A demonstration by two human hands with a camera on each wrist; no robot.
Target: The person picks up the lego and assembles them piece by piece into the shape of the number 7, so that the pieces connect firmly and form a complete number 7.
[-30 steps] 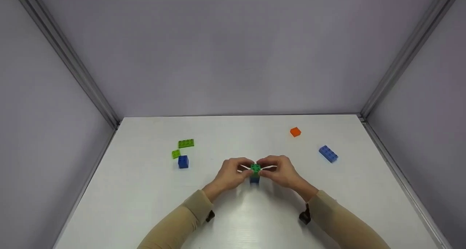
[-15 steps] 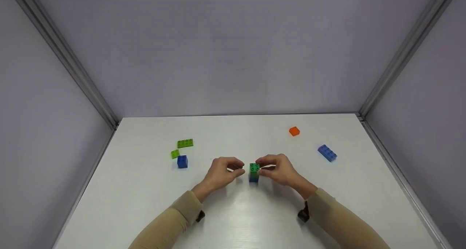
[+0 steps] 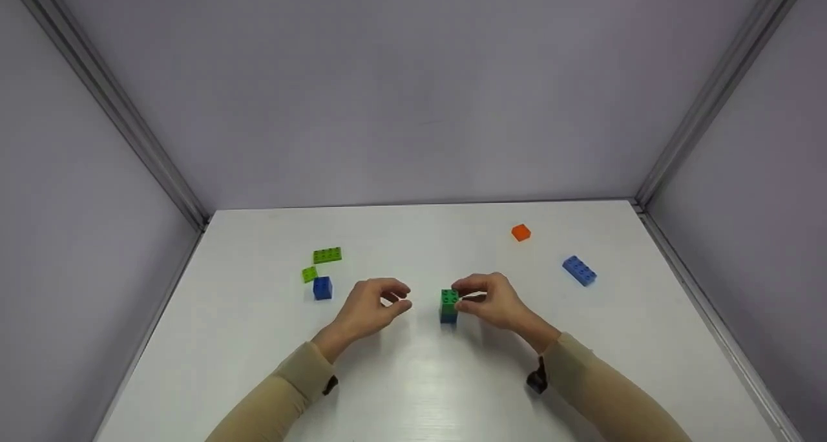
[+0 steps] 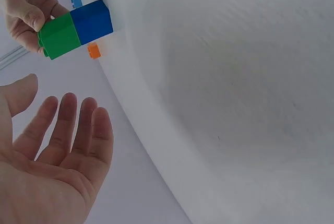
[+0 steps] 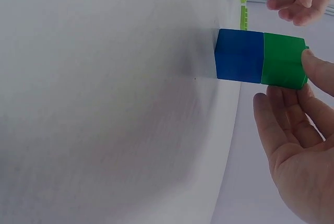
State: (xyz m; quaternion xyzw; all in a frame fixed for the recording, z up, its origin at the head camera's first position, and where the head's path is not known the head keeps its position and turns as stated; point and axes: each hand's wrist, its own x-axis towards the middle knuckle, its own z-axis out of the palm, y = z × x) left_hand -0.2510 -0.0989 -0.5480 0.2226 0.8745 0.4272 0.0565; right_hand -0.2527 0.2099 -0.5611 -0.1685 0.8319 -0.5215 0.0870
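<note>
A green building brick (image 3: 450, 298) sits on top of a dark blue brick (image 3: 449, 318), making a short upright stack on the white table. My right hand (image 3: 492, 300) pinches the green brick from its right side, the thumb at its near edge and the fingers behind, as the right wrist view shows at the green brick (image 5: 284, 60). Left of the stack, apart from it, my left hand (image 3: 371, 307) holds nothing. Its fingers (image 4: 68, 114) are spread and loosely bent in the left wrist view.
To the left lie a flat lime-green brick (image 3: 327, 254), a small lime-green brick (image 3: 309, 274) and another blue brick (image 3: 322, 287). An orange brick (image 3: 521, 232) and a long blue brick (image 3: 579, 271) are at the back right. Grey walls surround the table (image 3: 413, 390).
My left hand has let go of the stack and moved left, away from it. The right hand stays at the green brick, and the stack stands where it was.
</note>
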